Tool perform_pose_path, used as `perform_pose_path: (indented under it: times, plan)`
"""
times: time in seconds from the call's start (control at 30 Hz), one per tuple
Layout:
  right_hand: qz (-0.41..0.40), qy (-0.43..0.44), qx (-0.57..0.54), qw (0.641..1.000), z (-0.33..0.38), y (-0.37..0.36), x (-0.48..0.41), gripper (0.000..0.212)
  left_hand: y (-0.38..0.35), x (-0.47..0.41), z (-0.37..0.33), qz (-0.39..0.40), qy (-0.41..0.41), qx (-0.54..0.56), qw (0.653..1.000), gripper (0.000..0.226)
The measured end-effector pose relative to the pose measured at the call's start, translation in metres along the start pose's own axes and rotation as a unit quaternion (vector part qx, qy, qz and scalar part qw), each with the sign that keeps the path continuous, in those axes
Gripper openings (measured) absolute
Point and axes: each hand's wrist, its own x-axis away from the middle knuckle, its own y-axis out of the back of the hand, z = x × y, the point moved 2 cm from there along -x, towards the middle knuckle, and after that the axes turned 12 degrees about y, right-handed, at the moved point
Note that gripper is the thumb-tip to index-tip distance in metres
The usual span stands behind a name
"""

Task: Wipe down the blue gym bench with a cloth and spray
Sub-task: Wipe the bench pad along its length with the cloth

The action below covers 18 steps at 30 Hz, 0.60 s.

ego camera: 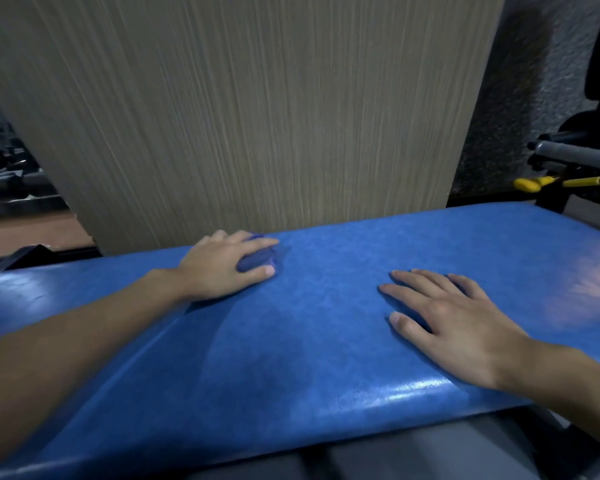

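Our left hand [222, 268] curls its fingers over a cloth [257, 259], forearm stretched forward; our right hand [447, 323] lies flat, fingers spread, well right of it.

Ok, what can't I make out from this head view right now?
Spray bottle: nowhere in the head view.
Cloth: mostly covered by the left hand; size unclear.
Bench: both ends cut off by the left and right frame edges.
Wiped versus unwiped areas: blur and glare hide this.
Dark equipment at far right: dim, cut by the edge.
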Motion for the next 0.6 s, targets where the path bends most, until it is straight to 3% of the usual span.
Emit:
perform_pose_path:
  times: [0.17,0.23,0.43,0.6]
  plan:
    - [0.010,-0.002,0.003,1.000,0.003,0.003,0.001,0.066,0.010,0.097,-0.061,-0.008,-0.226,0.036,0.973,0.063]
    - [0.013,-0.001,0.027,1.000,0.005,0.006,-0.001,0.068,0.011,0.118,-0.070,-0.019,-0.266,0.045,0.963,0.062]
    - [0.001,0.034,-0.003,0.999,0.029,0.003,-0.024,0.070,0.002,0.067,-0.042,-0.020,-0.172,0.038,0.984,0.066]
    - [0.014,0.044,-0.015,0.999,0.032,-0.005,-0.028,0.068,-0.006,-0.018,0.046,-0.022,0.023,0.005,0.999,0.076]
